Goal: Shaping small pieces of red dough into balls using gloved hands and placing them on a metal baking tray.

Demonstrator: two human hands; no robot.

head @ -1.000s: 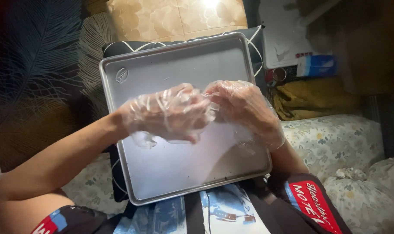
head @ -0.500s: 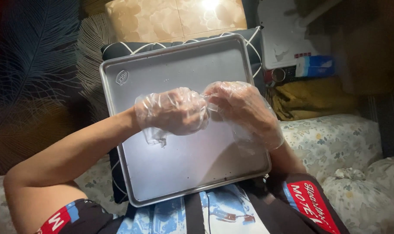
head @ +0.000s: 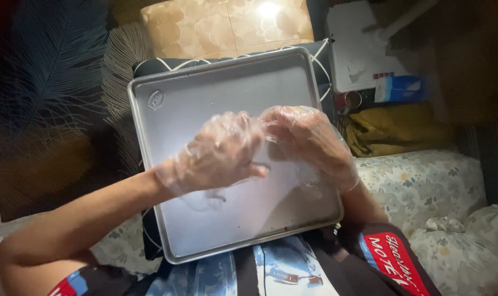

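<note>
The left hand (head: pixel 218 153) and the right hand (head: pixel 309 140) both wear thin clear plastic gloves and touch each other, fingers curled; I cannot tell if they hold anything. Right under the hands lies a big grey metal tray (head: pixel 205 93). Past the right hand sit a yellow cloth (head: pixel 397 129) and a flowery cushion (head: pixel 424 181).
</note>
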